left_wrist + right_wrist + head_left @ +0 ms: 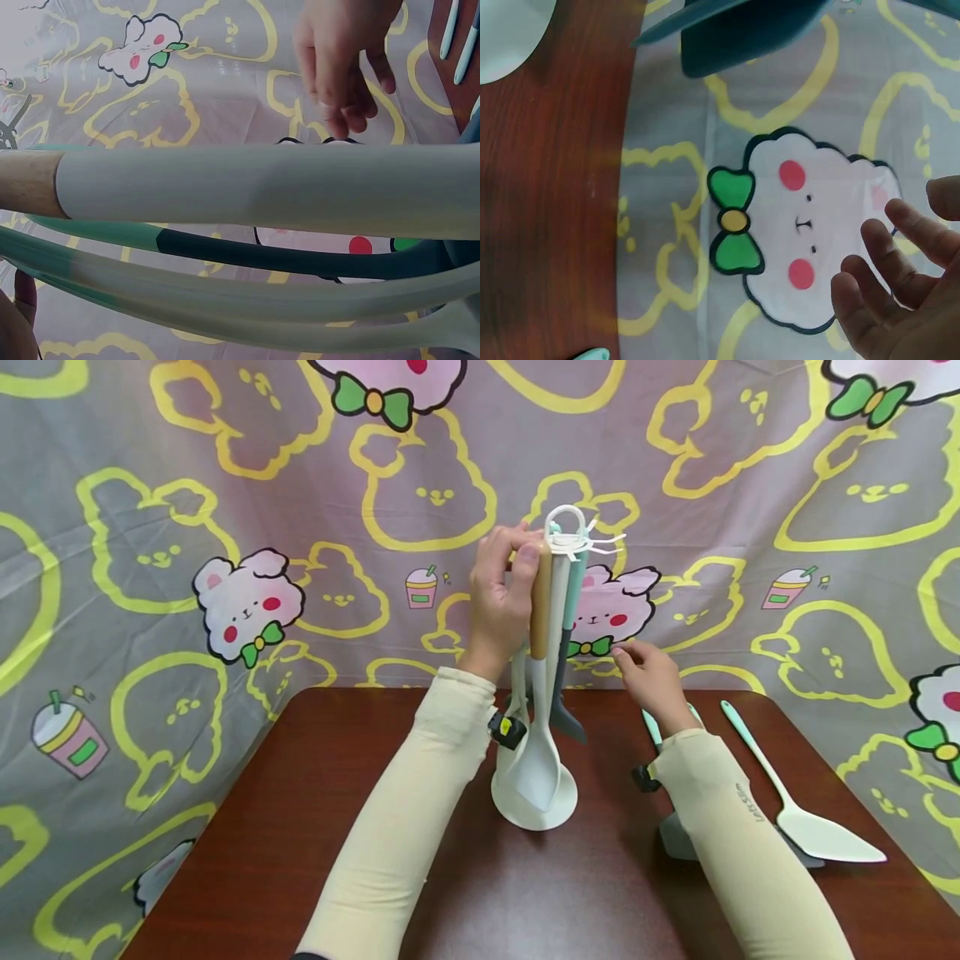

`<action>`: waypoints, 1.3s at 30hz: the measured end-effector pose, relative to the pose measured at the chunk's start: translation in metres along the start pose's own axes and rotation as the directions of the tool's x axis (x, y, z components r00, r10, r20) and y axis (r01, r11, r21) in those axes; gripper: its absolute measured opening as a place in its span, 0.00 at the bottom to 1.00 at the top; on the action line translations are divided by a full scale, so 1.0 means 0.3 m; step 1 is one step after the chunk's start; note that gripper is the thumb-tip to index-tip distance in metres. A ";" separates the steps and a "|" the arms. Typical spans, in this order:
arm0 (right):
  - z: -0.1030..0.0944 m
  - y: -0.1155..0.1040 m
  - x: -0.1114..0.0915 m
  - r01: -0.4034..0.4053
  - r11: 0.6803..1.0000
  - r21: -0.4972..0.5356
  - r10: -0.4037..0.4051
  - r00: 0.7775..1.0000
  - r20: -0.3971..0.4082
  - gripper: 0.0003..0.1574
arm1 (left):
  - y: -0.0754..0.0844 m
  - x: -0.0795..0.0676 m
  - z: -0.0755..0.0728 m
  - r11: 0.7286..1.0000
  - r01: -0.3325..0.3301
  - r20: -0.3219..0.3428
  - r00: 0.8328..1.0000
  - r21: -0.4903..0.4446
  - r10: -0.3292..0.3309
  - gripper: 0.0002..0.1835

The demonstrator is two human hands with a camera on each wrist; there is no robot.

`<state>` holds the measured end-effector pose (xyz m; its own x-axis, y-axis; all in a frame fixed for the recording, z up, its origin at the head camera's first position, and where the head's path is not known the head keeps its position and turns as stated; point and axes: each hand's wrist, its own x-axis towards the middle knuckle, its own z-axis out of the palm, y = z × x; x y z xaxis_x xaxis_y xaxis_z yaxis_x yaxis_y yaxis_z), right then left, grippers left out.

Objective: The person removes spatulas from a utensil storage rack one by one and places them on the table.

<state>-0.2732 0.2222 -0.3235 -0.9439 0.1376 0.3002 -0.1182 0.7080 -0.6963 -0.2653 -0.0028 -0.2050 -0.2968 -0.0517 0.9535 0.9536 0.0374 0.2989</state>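
A white utensil stand (566, 806) with a ring on top holds several hanging utensils. In front hangs a white spoon (536, 768) with a wooden handle (540, 602). To its right is a mint-handled utensil with a dark grey head (567, 720). My left hand (502, 585) curls its thumb and fingers at the top, beside the wooden handle. In the left wrist view a fingertip lies against a mint handle (37, 259) of a pale utensil, its grip mostly out of frame. My right hand (648, 677) hovers right of the stand, fingers loosely bent, holding nothing.
On the brown table (322, 810), right side, lies a white turner (817, 837) with a mint handle. Beside it a dark grey utensil head (677, 837) is partly hidden by my right sleeve. A patterned cloth (420, 468) hangs behind the table.
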 end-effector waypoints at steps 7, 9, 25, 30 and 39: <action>-0.007 -0.051 -0.024 0.074 0.996 0.044 -0.072 0.996 -0.049 0.25 | -0.055 -0.007 0.006 1.000 -0.006 0.001 1.000 -0.001 0.006 0.10; -0.007 -0.065 -0.029 0.110 0.992 0.068 -0.105 0.992 -0.073 0.25 | -0.084 -0.009 0.008 1.000 -0.023 -0.003 1.000 -0.004 0.023 0.11; -0.034 -0.186 -0.081 0.256 0.930 0.263 -0.218 0.962 -0.163 0.19 | -0.091 -0.009 0.014 1.000 -0.013 0.009 1.000 -0.026 0.013 0.11; -0.039 -0.219 -0.090 0.282 0.918 0.279 -0.247 0.957 -0.155 0.18 | -0.085 -0.005 0.016 1.000 -0.005 0.017 1.000 -0.015 0.005 0.11; -0.041 -0.253 -0.091 0.271 0.918 0.288 -0.242 0.961 -0.133 0.19 | -0.084 -0.003 0.011 0.999 0.012 0.016 1.000 0.036 -0.013 0.13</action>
<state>-0.2347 0.1734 -0.2709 -0.8376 0.0525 0.5438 -0.4535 0.4881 -0.7457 -0.2892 -0.0002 -0.2132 -0.3098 -0.0365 0.9501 0.9474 0.0730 0.3117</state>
